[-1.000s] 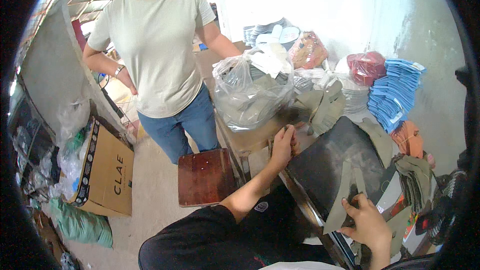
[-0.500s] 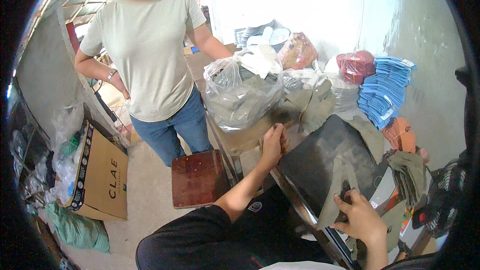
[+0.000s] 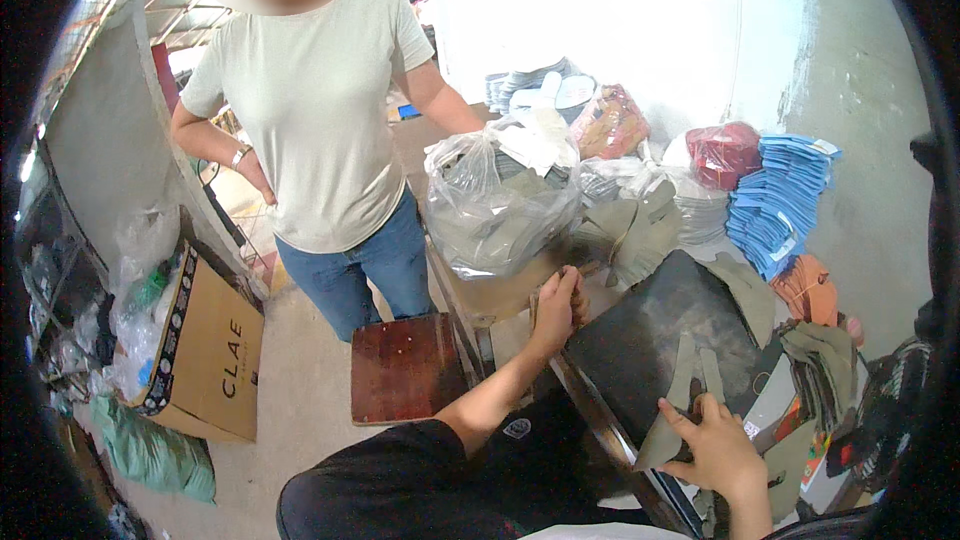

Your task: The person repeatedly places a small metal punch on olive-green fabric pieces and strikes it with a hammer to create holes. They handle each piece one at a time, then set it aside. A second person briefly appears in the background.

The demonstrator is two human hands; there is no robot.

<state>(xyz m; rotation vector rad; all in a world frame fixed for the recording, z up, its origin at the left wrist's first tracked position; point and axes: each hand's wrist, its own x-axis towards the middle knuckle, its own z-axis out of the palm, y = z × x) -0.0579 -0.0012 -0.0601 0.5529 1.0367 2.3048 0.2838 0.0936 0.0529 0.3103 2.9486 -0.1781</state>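
My left hand (image 3: 559, 312) is closed in a fist over the near edge of the bench, left of a dark worn work board (image 3: 650, 325). Whatever it grips is mostly hidden; a thin tip seems to stick out by the knuckles. On the board's near part lies an olive V-shaped cut piece (image 3: 676, 390), likely fabric or leather. My right hand (image 3: 720, 452) rests on this piece with its fingers spread, thumb near the lower end and index finger higher up. More olive pieces (image 3: 640, 240) are heaped just beyond the board.
A clear bag of olive pieces (image 3: 500, 215) stands at the far left of the bench. Blue stacked pieces (image 3: 780, 205), an orange bundle (image 3: 806, 288) and a dark fan (image 3: 895, 410) line the right. A person (image 3: 310, 120) stands opposite, near a brown stool (image 3: 408, 368) and a cardboard box (image 3: 215, 350).
The whole view has shifted slightly, moving things right and down. My right hand's fingers have spread from a more pinched pose on the olive piece. My left hand stays closed.
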